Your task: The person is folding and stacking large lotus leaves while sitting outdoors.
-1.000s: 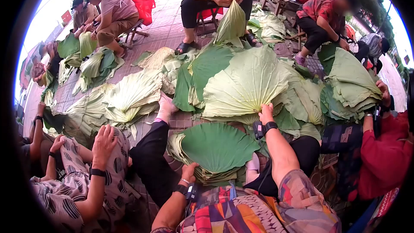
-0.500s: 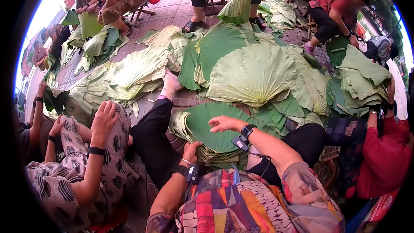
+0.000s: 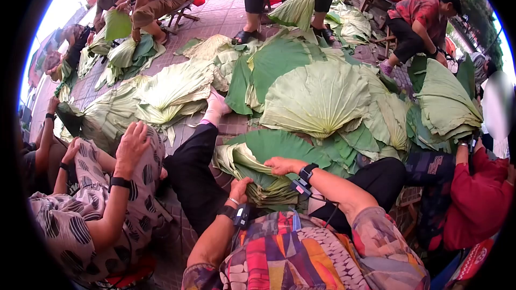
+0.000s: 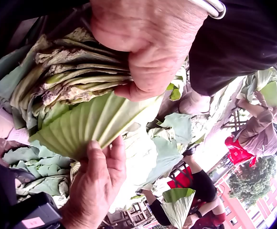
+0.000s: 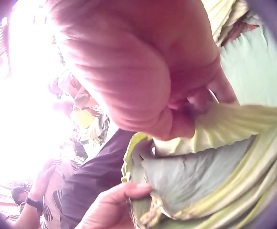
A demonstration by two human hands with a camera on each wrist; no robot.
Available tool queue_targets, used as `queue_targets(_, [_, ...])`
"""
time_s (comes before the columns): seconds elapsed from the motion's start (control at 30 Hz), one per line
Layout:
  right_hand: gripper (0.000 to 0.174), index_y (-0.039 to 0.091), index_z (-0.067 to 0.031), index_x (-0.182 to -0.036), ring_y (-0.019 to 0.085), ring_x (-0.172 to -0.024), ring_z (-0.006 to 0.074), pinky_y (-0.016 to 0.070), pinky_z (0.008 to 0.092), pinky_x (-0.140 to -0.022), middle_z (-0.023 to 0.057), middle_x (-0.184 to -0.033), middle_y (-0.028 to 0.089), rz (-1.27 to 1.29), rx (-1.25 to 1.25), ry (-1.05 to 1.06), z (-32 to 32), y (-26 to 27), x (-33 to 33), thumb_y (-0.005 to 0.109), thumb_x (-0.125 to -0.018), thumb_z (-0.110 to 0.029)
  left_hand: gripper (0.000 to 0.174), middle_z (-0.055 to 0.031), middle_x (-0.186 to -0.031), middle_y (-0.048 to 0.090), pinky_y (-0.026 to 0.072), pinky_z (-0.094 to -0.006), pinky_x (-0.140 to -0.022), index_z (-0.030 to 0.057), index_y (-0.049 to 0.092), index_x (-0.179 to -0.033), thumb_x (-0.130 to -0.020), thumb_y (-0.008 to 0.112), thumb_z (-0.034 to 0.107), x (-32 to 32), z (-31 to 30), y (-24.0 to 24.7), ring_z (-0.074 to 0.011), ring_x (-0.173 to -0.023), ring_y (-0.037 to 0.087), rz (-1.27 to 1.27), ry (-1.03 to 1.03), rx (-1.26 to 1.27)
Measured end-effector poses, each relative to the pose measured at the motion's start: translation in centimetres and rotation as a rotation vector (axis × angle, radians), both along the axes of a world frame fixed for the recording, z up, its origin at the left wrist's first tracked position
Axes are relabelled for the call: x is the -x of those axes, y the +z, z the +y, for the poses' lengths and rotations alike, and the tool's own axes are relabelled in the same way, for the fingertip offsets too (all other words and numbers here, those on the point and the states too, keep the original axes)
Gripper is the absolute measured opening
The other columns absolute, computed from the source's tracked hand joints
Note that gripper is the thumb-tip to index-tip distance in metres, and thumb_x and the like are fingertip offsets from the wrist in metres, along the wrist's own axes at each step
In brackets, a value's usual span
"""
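A folded stack of lotus leaves (image 3: 271, 197) sits between the wearer's legs, its many layered edges showing in the left wrist view. My left hand (image 3: 239, 189) grips the stack's near left edge, thumb on top. Across it, my right hand (image 3: 283, 166) pinches the edge of the upper leaf (image 4: 88, 124) between thumb and fingers. That leaf's pale ribbed underside is turned up, and dark green surface shows beneath the raised edge in the right wrist view. Just beyond the stack lies a large pale leaf (image 3: 317, 99), spread flat with its ribs fanning out.
More leaf piles (image 3: 174, 88) cover the brick paving (image 3: 183, 21) ahead and to the left. Another stack (image 3: 446, 99) stands at the right beside a person in a red sleeve (image 3: 475, 198). Someone in a patterned shirt (image 3: 80, 223) sits close on the left. Several people sit opposite.
My right hand has let go of the large pale leaf, come back toward me, and now pinches a leaf edge on the stack. The left hand keeps its hold on the stack.
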State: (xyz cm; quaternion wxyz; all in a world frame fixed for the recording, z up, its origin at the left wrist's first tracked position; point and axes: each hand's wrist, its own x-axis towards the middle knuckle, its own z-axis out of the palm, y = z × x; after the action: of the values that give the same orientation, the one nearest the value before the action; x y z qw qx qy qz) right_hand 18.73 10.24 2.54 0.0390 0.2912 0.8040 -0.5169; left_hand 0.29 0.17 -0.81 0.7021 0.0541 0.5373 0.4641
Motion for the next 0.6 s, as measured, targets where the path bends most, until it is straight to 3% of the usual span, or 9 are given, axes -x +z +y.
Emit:
queue_targets(0.07, [0.041,0.049,0.0014,-0.099,0.053,-0.078,0.0336,0.0428,0.0357,-0.067,0.0223,-0.083,0.054,0.057,-0.277,-0.027,1.6,0.6,-0.6,0.040,-0.059,-0.001,0.024,-0.0106,-0.073,0.053,0.0505,-0.0399,-0.061,0.0005,0.047,-0.086,-0.063,0.055,-0.002,0.0,0.0,-0.1,-0.0264,-0.065,0.057,-0.009,0.013,0.014])
queue_targets(0.17, [0.041,0.051,0.0012,-0.098,0.053,-0.078,0.0344,0.0427,0.0364,-0.068,0.0225,-0.084,0.055,0.124,-0.326,-0.079,4.4,3.8,-1.8,0.039,-0.059,-0.001,0.022,-0.0098,-0.071,0.052,0.0505,-0.0396,-0.059,0.0013,0.046,-0.083,-0.063,0.054,-0.002,0.0,0.1,0.3,-0.0259,-0.063,0.056,0.020,-0.017,0.052])
queue_targets(0.23, [0.043,0.051,0.0021,-0.101,0.056,-0.080,0.0276,0.0423,0.0318,-0.073,0.0188,-0.086,0.057,0.065,-0.346,-0.171,6.6,6.1,-3.0,0.038,-0.059,0.000,0.019,-0.0128,-0.072,0.054,0.0505,-0.0445,-0.060,0.0000,0.048,-0.083,-0.065,0.054,0.000,0.0,0.0,-0.3,-0.0295,-0.064,0.057,0.072,-0.001,0.026])
queue_targets(0.33, [0.040,0.049,0.0050,-0.104,0.055,-0.083,0.0185,0.0411,0.0265,-0.077,0.0114,-0.092,0.059,0.328,-0.355,-0.364,9.0,8.1,-5.7,0.039,-0.066,0.001,0.019,-0.0114,-0.068,0.053,0.0505,-0.0422,-0.058,0.0007,0.047,-0.082,-0.064,0.054,-0.001,0.1,0.0,0.0,-0.0279,-0.062,0.057,0.034,-0.023,0.039])
queue_targets(0.4, [0.036,0.046,0.0070,-0.108,0.053,-0.087,0.0132,0.0399,0.0244,-0.081,0.0072,-0.099,0.056,0.531,0.087,-0.653,9.6,12.1,-7.0,0.041,-0.072,0.002,0.019,-0.0101,-0.068,0.053,0.0495,-0.0407,-0.058,0.0013,0.046,-0.081,-0.064,0.054,-0.002,0.4,0.0,-1.0,-0.0267,-0.063,0.057,0.042,-0.041,0.057])
queue_targets(0.43, [0.036,0.046,0.0070,-0.108,0.053,-0.087,0.0132,0.0399,0.0244,-0.081,0.0072,-0.099,0.056,0.539,0.059,-0.671,10.1,12.5,-7.7,0.041,-0.072,0.002,0.019,-0.0103,-0.069,0.053,0.0485,-0.0419,-0.060,0.0004,0.048,-0.081,-0.063,0.055,-0.002,0.5,0.0,-1.7,-0.0272,-0.064,0.056,0.074,-0.023,0.048])
queue_targets(0.5, [0.035,0.045,0.0062,-0.109,0.053,-0.087,0.0121,0.0403,0.0236,-0.079,0.0079,-0.098,0.056,0.921,0.106,-0.903,11.1,12.6,-9.1,0.041,-0.074,0.003,0.024,-0.0116,-0.073,0.055,0.0484,-0.0432,-0.062,-0.0008,0.049,-0.086,-0.063,0.055,-0.002,0.4,0.0,-1.3,-0.0282,-0.066,0.057,0.094,-0.031,0.040])
queue_targets(0.57, [0.034,0.046,0.0058,-0.107,0.053,-0.085,0.0119,0.0400,0.0237,-0.080,0.0083,-0.097,0.056,1.100,0.023,-1.106,11.6,13.0,-10.2,0.043,-0.073,0.004,0.024,-0.0143,-0.076,0.055,0.0491,-0.0463,-0.064,-0.0014,0.048,-0.087,-0.063,0.054,-0.002,-0.3,0.1,0.8,-0.0319,-0.067,0.057,0.128,-0.031,0.040])
queue_targets(0.6, [0.034,0.047,0.0056,-0.106,0.053,-0.083,0.0118,0.0404,0.0236,-0.078,0.0078,-0.096,0.056,1.171,-0.024,-1.199,12.2,12.2,-11.0,0.043,-0.073,0.004,0.025,-0.0145,-0.076,0.055,0.0493,-0.0459,-0.064,-0.0016,0.048,-0.087,-0.063,0.053,-0.002,1.0,0.4,-3.7,-0.0324,-0.068,0.058,0.031,-0.036,0.086])
